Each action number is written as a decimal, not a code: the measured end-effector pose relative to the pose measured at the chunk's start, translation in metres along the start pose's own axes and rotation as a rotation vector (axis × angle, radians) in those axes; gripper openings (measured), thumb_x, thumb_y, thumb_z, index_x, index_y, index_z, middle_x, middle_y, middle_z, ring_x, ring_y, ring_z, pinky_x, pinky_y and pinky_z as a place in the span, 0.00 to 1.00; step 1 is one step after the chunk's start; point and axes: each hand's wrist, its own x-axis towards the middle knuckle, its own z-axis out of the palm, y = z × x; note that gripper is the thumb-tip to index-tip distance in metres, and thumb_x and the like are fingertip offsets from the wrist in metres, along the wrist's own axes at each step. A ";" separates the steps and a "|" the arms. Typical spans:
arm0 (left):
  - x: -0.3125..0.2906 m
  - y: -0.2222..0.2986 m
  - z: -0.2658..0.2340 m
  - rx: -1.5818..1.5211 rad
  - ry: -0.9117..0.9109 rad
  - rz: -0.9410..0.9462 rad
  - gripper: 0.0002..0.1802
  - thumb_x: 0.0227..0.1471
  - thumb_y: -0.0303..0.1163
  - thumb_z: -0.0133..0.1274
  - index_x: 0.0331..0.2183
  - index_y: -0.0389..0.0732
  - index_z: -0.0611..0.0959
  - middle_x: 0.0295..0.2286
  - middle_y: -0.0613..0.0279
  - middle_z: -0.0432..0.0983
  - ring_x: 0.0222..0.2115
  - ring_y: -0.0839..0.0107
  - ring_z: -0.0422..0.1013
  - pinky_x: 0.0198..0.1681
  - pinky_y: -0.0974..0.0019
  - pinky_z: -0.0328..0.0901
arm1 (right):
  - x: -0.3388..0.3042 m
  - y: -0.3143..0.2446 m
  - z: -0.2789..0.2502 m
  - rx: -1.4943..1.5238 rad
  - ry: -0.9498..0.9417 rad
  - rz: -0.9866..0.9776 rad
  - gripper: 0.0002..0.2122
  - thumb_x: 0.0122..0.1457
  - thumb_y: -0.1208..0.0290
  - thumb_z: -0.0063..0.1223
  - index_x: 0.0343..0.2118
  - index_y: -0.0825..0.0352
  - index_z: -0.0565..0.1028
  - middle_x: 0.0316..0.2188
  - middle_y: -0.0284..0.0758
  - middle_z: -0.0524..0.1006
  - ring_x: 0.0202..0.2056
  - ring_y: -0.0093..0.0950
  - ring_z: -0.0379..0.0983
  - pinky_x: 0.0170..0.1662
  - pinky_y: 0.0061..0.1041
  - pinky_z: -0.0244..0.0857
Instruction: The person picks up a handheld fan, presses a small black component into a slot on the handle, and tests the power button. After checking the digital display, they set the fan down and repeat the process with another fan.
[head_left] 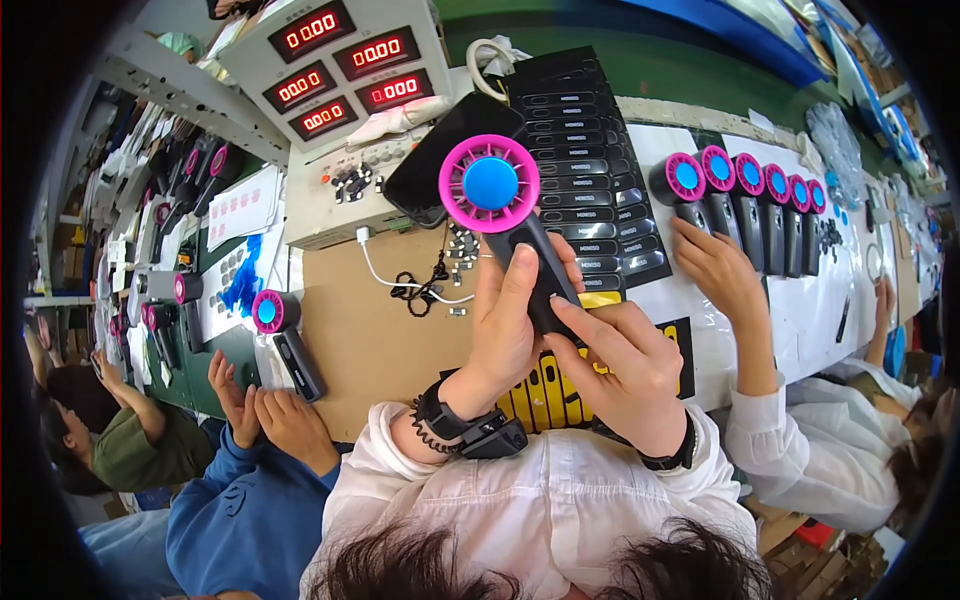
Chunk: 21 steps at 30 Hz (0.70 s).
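A handheld fan with a pink grille, a blue round centre (pixel 490 183) and a black handle is held up in front of me, its head pointing away. My left hand (pixel 508 318) is wrapped round the handle, thumb along its face. At the lower handle, my right hand (pixel 630 365) has thumb and fingers closed on the fan; whether a small part is pinched there too is hidden. Below my hands lies a sheet of yellow stickers (pixel 548 392), partly covered. Beyond the fan are a sheet of black oblong labels (pixel 575 198) and a dark, glossy phone-like slab (pixel 420 185).
A meter box with red digital displays (pixel 345 60) stands at the back left. A white cable (pixel 385 275) and a black cord (pixel 425 288) lie on the brown board (pixel 345 340). Several fans (pixel 748 205) stand at right, near a co-worker's hand (pixel 715 262). Another co-worker's hands (pixel 270 415) are at left.
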 end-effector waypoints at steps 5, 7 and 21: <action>0.000 0.001 -0.003 -0.082 -0.006 -0.036 0.22 0.58 0.38 0.40 0.51 0.43 0.56 0.34 0.57 0.66 0.32 0.71 0.67 0.33 0.70 0.67 | 0.001 0.002 0.003 -0.042 0.064 -0.119 0.15 0.40 0.80 0.62 0.35 0.67 0.78 0.21 0.32 0.72 0.16 0.22 0.67 0.18 0.19 0.61; -0.001 0.001 -0.005 -0.083 -0.059 0.016 0.23 0.56 0.34 0.41 0.52 0.43 0.56 0.34 0.56 0.66 0.32 0.71 0.67 0.34 0.69 0.67 | 0.004 -0.003 0.000 -0.062 0.045 -0.135 0.15 0.39 0.81 0.62 0.35 0.68 0.78 0.20 0.32 0.71 0.17 0.23 0.68 0.18 0.20 0.61; -0.001 0.000 -0.005 0.041 -0.140 0.071 0.25 0.54 0.26 0.42 0.52 0.44 0.55 0.36 0.57 0.66 0.32 0.73 0.66 0.35 0.70 0.65 | 0.002 -0.004 0.001 -0.038 0.072 -0.144 0.14 0.38 0.82 0.61 0.33 0.69 0.78 0.19 0.33 0.71 0.18 0.25 0.68 0.18 0.21 0.61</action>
